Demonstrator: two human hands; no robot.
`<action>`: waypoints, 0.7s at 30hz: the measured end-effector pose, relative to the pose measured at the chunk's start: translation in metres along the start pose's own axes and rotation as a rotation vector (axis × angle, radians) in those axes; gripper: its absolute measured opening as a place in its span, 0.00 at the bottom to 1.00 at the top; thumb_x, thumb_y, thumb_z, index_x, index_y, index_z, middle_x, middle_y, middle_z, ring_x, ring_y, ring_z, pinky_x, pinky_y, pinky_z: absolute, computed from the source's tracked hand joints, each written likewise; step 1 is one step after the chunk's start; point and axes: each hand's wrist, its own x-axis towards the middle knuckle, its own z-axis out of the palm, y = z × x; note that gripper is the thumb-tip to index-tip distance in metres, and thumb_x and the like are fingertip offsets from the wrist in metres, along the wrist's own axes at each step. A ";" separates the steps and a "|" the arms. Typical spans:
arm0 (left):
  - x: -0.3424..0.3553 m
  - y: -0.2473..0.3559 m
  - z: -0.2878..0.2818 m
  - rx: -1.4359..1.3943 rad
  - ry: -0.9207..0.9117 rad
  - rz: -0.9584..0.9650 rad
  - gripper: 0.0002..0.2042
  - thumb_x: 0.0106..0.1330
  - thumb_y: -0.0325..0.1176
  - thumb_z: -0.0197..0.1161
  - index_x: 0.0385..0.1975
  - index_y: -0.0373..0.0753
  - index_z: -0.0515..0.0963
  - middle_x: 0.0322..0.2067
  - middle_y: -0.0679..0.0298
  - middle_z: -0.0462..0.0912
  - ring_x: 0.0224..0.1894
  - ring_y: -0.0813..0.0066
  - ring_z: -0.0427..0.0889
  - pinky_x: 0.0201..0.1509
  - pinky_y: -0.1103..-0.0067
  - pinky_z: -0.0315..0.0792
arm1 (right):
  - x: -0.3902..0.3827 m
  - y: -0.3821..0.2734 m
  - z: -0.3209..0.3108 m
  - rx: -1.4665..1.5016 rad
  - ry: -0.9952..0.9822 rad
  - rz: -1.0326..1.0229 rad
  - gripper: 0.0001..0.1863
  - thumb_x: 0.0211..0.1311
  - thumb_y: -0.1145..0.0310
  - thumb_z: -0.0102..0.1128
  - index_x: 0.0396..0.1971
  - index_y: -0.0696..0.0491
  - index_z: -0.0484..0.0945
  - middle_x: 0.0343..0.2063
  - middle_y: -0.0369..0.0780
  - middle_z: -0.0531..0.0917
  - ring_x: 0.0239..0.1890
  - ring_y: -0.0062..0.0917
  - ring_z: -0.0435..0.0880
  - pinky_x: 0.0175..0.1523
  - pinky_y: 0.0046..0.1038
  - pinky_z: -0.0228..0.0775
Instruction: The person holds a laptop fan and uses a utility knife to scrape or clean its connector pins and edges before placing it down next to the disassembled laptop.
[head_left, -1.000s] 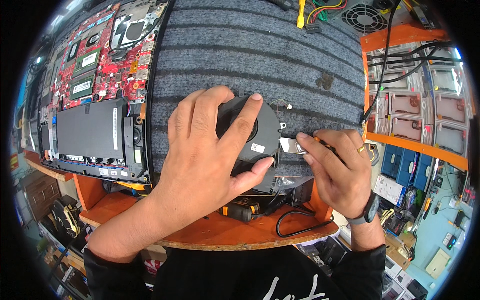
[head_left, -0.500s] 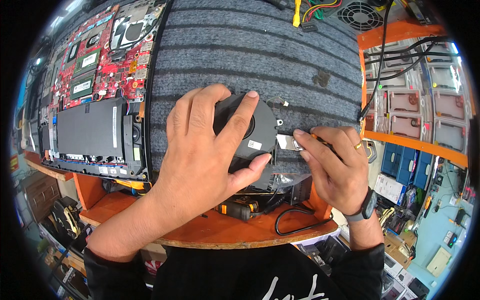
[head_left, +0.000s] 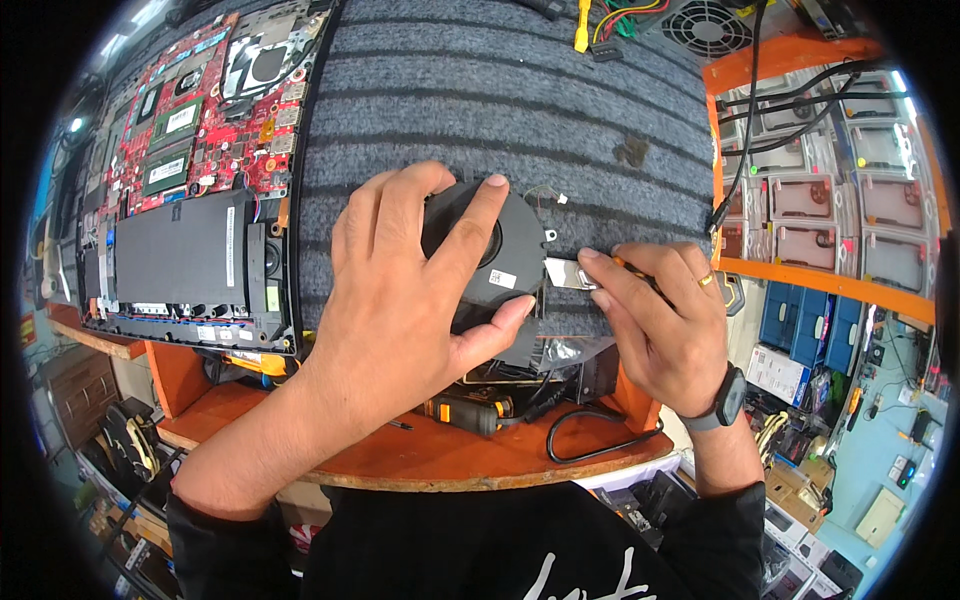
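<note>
My left hand (head_left: 400,270) is closed round a black laptop cooling fan (head_left: 517,235), index finger across its top and thumb at its lower edge. The fan has a small white label and a thin cable ending in a white connector (head_left: 562,199). In my right hand (head_left: 665,325), thumb and fingers pinch a flat, shiny metal blade (head_left: 567,273), its tip against or very close to the fan's right edge. Something dark and orange, perhaps a tool handle, shows between my right fingers; most of it is hidden.
An opened laptop (head_left: 180,250) with a red circuit board and black battery lies on the left of the grey striped mat (head_left: 430,100). Below, an orange shelf (head_left: 350,455) holds a yellow-black tool (head_left: 465,413) and a black cable. Clear cases (head_left: 800,197) line the right rack.
The view has shifted slightly, so the fan and both hands appear a little further left and higher. The grip of each hand looks the same.
</note>
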 end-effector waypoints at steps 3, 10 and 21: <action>-0.001 -0.001 0.000 0.003 0.003 0.001 0.40 0.53 0.41 0.81 0.68 0.39 0.76 0.60 0.49 0.68 0.61 0.48 0.68 0.67 0.57 0.65 | 0.000 0.000 0.000 0.016 -0.007 0.006 0.22 0.54 0.74 0.75 0.52 0.49 0.89 0.42 0.36 0.83 0.40 0.31 0.80 0.44 0.34 0.70; 0.000 -0.001 -0.001 -0.010 0.008 0.003 0.40 0.53 0.42 0.81 0.69 0.40 0.76 0.60 0.51 0.68 0.60 0.49 0.69 0.66 0.57 0.65 | 0.001 0.001 -0.004 0.028 -0.031 0.018 0.21 0.56 0.74 0.74 0.52 0.49 0.89 0.42 0.36 0.82 0.40 0.32 0.80 0.44 0.35 0.72; 0.000 0.000 -0.001 -0.001 0.002 0.003 0.40 0.53 0.41 0.81 0.69 0.40 0.75 0.60 0.51 0.68 0.60 0.49 0.69 0.66 0.57 0.65 | -0.001 0.000 -0.002 0.007 -0.010 0.005 0.22 0.56 0.74 0.75 0.52 0.50 0.89 0.42 0.36 0.83 0.41 0.31 0.80 0.44 0.34 0.69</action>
